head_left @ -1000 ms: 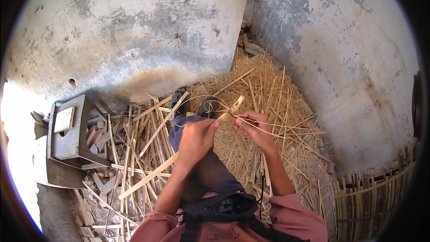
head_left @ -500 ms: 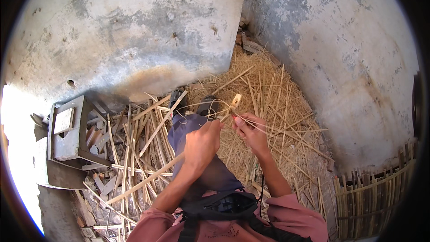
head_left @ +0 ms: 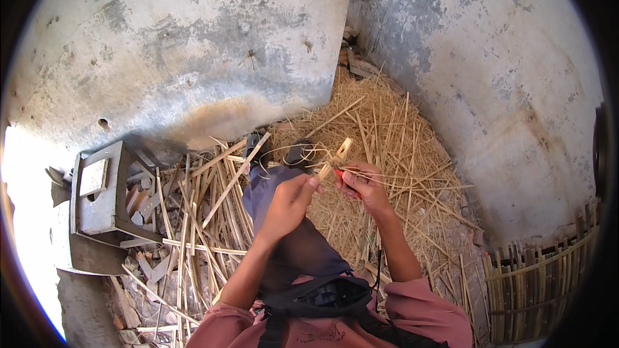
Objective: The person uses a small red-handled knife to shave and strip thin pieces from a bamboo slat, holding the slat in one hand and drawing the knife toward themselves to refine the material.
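Observation:
My left hand [head_left: 287,205] is closed around a bamboo stick [head_left: 326,171], its thumb lying along it. The stick points up and right, with a pale, cut end piece [head_left: 345,148]. Thin, curling strips [head_left: 276,154] loop out from near that end, over my shoes. My right hand [head_left: 367,188] is closed on a red-handled tool [head_left: 339,172] close to the stick, just right of my left hand. Its working end is too small to make out. A few thin strips trail past my right fingers.
Loose bamboo slats [head_left: 222,200] lie over rubble on the left, beside a wooden box-like frame [head_left: 97,196]. Straw-like shavings [head_left: 393,135] cover the floor ahead and right. Stained walls [head_left: 232,38] stand close in front; a slatted bamboo panel [head_left: 535,290] leans at the lower right.
The stick has turned: its long rear part, seen earlier under my left forearm, no longer shows. My left wrist has tilted more upright. The red handle shows more clearly in my right hand.

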The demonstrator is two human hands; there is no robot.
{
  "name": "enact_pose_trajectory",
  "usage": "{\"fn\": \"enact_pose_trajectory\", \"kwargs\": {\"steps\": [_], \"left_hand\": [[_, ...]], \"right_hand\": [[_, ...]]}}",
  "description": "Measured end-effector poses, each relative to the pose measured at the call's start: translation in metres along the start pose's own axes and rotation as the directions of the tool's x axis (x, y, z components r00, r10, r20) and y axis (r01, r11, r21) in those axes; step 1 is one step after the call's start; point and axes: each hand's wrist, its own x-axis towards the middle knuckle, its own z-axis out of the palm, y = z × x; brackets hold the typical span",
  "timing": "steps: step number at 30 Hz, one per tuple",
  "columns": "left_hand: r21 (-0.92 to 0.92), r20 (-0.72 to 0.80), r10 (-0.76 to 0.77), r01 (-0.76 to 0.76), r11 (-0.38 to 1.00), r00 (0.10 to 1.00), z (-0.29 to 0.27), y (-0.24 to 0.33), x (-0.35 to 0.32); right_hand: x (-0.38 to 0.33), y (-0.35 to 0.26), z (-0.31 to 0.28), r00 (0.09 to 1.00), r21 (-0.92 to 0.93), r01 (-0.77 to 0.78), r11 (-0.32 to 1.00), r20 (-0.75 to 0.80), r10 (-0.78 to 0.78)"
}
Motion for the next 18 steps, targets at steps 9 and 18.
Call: {"fn": "enact_pose_trajectory", "kwargs": {"steps": [9,18], "left_hand": [[0.119,0.025,0.077,-0.080,0.990,0.997,0.007,0.010,-0.001],[0.545,-0.148,0.199,-0.089,0.834,0.969,0.026,0.005,-0.006]], "right_hand": [[-0.003,-0.010,0.000,1.000,-0.036,0.010,0.999,-0.014,-0.011],[-0.012,-0.009,0.029,0.974,-0.174,0.035,0.984,-0.216,-0.072]]}}
